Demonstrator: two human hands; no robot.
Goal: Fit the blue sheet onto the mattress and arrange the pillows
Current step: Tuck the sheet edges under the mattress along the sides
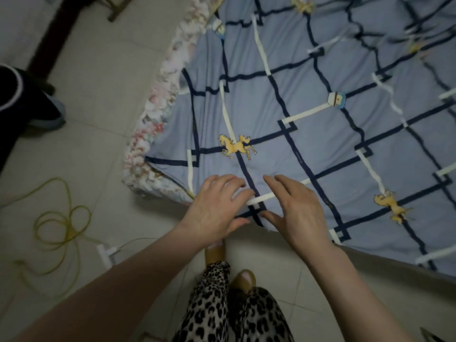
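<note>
Our left hand (217,206) and right hand (296,213) rest spread and empty on the blue sheet (308,144) at the mattress (148,149) corner. Untucked beyond our left fingers, it may slide, baring more floral mattress.

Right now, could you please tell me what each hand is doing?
Left hand: open, fingers spread, resting on the blue sheet, holding nothing.
Right hand: open, fingers spread over the sheet's edge, holding nothing.
</note>
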